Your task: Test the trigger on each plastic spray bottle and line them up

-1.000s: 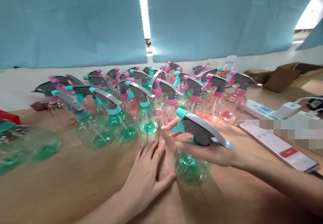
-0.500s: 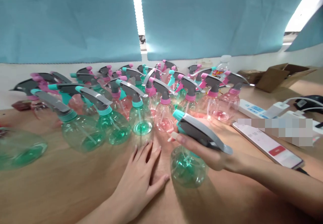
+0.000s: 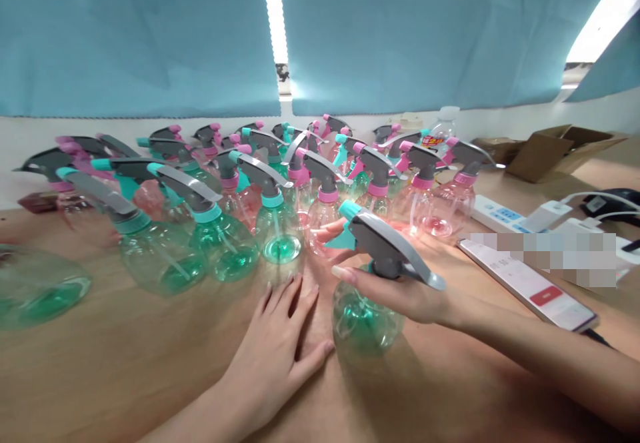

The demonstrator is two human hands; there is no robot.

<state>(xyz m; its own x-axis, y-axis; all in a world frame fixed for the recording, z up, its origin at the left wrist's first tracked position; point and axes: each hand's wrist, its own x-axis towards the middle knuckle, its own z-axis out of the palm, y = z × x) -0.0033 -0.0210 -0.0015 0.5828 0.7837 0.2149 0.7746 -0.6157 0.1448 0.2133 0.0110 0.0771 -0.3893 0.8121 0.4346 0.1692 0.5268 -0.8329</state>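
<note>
1. The green spray bottle (image 3: 367,333) is in front of the person, right of centre, over the table (image 3: 125,370); whether its base touches the wood is hard to tell.
2. The right hand (image 3: 407,294) is wrapped round its neck, beneath the grey sprayer head (image 3: 377,240).
3. The left hand (image 3: 277,340) lies flat, fingers slightly spread, holding nothing, thumb tip just beside the bottle.
4. Beyond stand 3 green bottles (image 3: 280,226) and many pink-collared ones (image 3: 326,213).
5. Rightward: 1 phone (image 3: 527,286), then 1 power strip (image 3: 505,215).
</note>
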